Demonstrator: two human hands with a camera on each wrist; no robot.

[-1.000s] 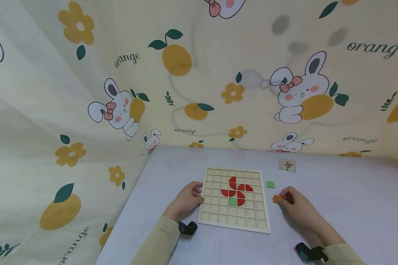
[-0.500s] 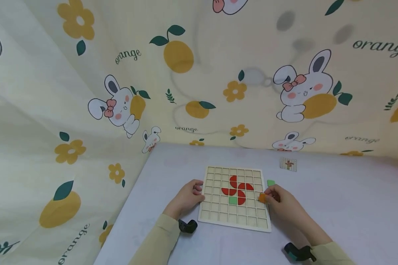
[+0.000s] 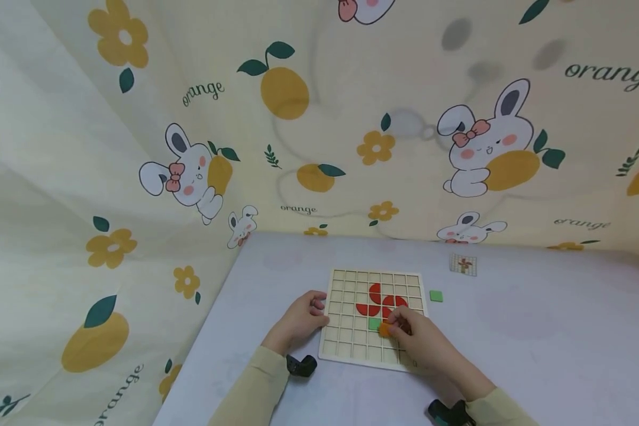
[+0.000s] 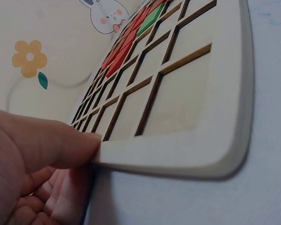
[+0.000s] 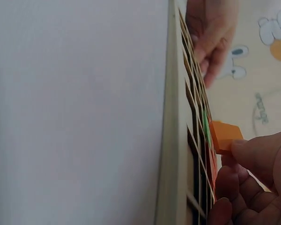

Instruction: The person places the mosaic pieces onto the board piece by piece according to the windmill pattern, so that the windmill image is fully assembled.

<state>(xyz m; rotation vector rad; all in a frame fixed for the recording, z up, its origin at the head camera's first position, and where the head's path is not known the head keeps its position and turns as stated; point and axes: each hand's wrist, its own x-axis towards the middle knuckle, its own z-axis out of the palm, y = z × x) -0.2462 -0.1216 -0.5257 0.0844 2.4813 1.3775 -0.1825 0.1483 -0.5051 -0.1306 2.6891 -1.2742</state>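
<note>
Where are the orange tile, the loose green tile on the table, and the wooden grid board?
orange tile (image 3: 384, 329), head view, its top face.
green tile (image 3: 435, 296), head view, its middle.
grid board (image 3: 346, 349), head view, bare lower-left cells.

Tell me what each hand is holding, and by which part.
The right hand pinches the orange tile by one end, above the wooden grid board. The left hand holds that board by its left edge.

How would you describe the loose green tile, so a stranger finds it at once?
Find the wooden grid board on the pale table. Just off its far right side lies a small green square tile, alone on the table. The other green tile sits inside the grid.
</note>
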